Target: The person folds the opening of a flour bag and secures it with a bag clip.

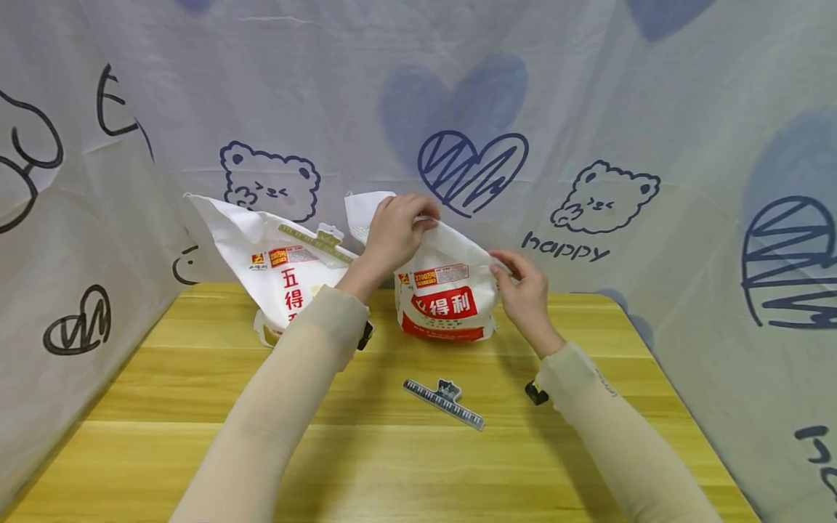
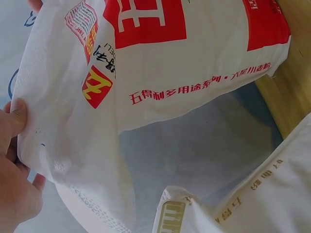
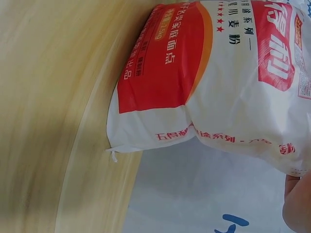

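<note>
A white flour bag with red print (image 1: 451,309) stands upright at the back of the table, its top folded over on a slant. My left hand (image 1: 397,226) grips the upper left of that fold; in the left wrist view its thumb presses the bag's white edge (image 2: 36,141). At the fold's right end my right hand (image 1: 525,296) pinches the bag between thumb and fingers. In the right wrist view only part of this hand (image 3: 299,206) shows, at the bag's upper corner. A piano-key-patterned clip (image 1: 445,401) lies on the table in front of the bag.
Another white flour bag (image 1: 245,236) stands to the left, its folded top held by a gold piano-key clip (image 1: 314,241). My left forearm partly covers it. Behind the wooden table (image 1: 366,465) hangs a pale curtain (image 1: 588,94) with hearts and bears drawn on it.
</note>
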Demonstrator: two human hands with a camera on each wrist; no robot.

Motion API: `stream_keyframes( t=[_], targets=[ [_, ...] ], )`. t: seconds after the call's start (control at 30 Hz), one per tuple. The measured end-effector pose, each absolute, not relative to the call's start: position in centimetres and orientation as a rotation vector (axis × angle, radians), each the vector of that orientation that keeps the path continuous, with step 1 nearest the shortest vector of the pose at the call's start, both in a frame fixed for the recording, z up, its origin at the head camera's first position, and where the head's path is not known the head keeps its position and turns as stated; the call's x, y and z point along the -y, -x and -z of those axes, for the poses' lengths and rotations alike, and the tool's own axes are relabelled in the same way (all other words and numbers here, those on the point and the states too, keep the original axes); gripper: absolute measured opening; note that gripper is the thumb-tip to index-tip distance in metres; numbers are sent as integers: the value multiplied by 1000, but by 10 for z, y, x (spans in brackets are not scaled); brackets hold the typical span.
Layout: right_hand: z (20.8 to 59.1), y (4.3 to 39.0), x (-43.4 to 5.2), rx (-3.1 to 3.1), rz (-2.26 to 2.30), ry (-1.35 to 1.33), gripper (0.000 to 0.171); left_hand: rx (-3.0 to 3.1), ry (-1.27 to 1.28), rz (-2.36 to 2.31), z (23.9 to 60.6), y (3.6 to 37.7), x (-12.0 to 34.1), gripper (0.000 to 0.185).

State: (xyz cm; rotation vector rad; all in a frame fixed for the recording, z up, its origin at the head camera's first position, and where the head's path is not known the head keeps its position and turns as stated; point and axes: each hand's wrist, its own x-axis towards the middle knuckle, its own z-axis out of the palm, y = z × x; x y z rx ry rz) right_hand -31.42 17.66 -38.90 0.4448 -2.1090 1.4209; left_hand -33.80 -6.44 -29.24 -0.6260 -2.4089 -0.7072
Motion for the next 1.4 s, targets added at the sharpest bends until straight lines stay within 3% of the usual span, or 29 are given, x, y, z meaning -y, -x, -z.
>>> stream_keyframes(
  t=[0.7, 1.4],
  targets=[
    [382, 300, -179, 2146, -1361, -439, 29, 2397, 637, 701, 292, 333, 64, 8],
    [385, 265, -184, 2183, -1436, -651, 41, 2363, 659, 691, 296, 332, 64, 7]
  ],
)
